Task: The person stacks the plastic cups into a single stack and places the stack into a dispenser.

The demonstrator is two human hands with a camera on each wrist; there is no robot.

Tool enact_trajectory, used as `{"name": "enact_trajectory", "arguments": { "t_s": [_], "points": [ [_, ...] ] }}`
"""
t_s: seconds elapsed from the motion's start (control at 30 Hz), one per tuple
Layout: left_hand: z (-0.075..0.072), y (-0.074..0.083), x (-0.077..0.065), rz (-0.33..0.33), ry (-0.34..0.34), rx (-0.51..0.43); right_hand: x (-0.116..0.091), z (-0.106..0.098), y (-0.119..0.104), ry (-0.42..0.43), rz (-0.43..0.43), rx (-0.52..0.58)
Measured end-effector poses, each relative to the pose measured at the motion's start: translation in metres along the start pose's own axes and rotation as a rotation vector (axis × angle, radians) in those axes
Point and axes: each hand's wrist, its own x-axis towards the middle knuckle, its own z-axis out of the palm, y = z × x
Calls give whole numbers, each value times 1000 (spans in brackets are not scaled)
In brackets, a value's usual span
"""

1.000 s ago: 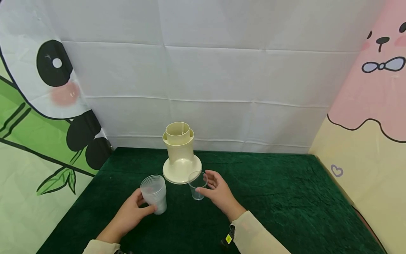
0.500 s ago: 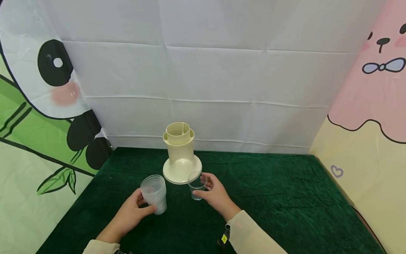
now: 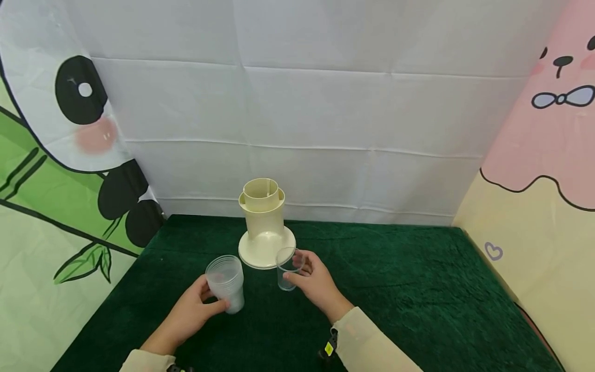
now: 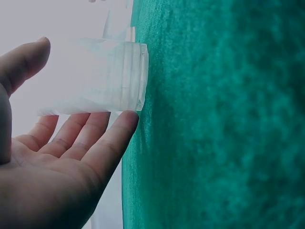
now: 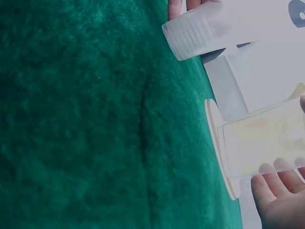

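Note:
A stack of nested clear plastic cups [image 3: 226, 281] stands roughly upright near the table's front middle. My left hand [image 3: 191, 310] holds it from the left, with the thumb in front and the fingers [image 4: 112, 143] along the other side. A single clear plastic cup [image 3: 286, 281] is in my right hand [image 3: 319, 285], gripped from the right between thumb and fingers. Its base appears slightly above the cloth in the right wrist view. Just behind the two hands stands a cream-coloured cylindrical holder [image 3: 265, 227] with a round, wide base and an inner tube on top.
A dark green cloth [image 3: 395, 289] covers the table. White fabric [image 3: 316, 113] hangs behind it. Printed cartoon panels [image 3: 534, 170] flank both sides, and the holder sits close to the cup in the right hand.
My right hand first shifts slightly left, then rises a little with the single cup. The left hand and the cup stack stay in place.

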Motion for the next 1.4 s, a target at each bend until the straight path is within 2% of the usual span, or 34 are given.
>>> {"name": "enact_trajectory", "arguments": {
  "t_s": [0.23, 0.6, 0.93, 1.4],
  "points": [
    [0, 2, 0, -1, 1, -2, -2, 0, -7, -17, -24, 6],
    [0, 0, 2, -9, -1, 0, -9, 6, -32, -74, -67, 9],
    [0, -1, 4, -7, -4, -3, -9, 8, -58, -116, -177, -44],
    [-1, -1, 2, 7, -10, -3, -9, 20, -92, -180, -220, -129]
  ]
}}
